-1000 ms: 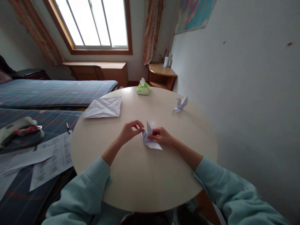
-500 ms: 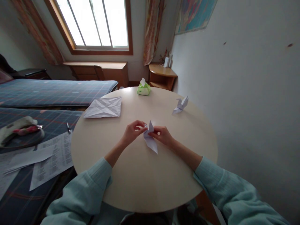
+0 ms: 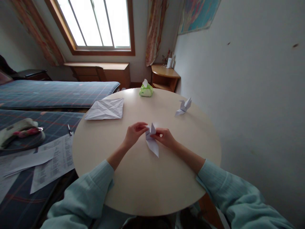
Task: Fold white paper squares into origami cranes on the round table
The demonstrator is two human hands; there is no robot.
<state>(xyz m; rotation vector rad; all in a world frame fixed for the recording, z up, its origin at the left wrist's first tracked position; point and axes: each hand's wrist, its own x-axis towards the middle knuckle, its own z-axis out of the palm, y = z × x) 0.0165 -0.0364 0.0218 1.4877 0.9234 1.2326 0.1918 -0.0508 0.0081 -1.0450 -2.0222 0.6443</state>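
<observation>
A white folded paper crane (image 3: 153, 147) is held between my two hands over the middle of the round table (image 3: 143, 187). My left hand (image 3: 134, 133) pinches its upper left part with thumb and fingers, which hide the fold there. On the other side, my right hand (image 3: 165, 137) grips the crane's right edge between thumb and forefinger. One pointed flap stands up between the hands, and a longer wing points down toward me. Farther back on the right sits a second paper crane (image 3: 183, 107), untouched.
A creased white paper sheet (image 3: 106, 109) lies at the table's left. A green tissue pack (image 3: 146, 90) stands at the far edge. Printed sheets (image 3: 53, 157), a pen (image 3: 69, 129) and a pouch-like item (image 3: 21, 133) rest on the bed (image 3: 45, 124) at left. A wall rises on the right.
My left fingers have drawn closer together on the crane's upper left part. The lower wing tip has shifted slightly left. My right hand keeps its hold.
</observation>
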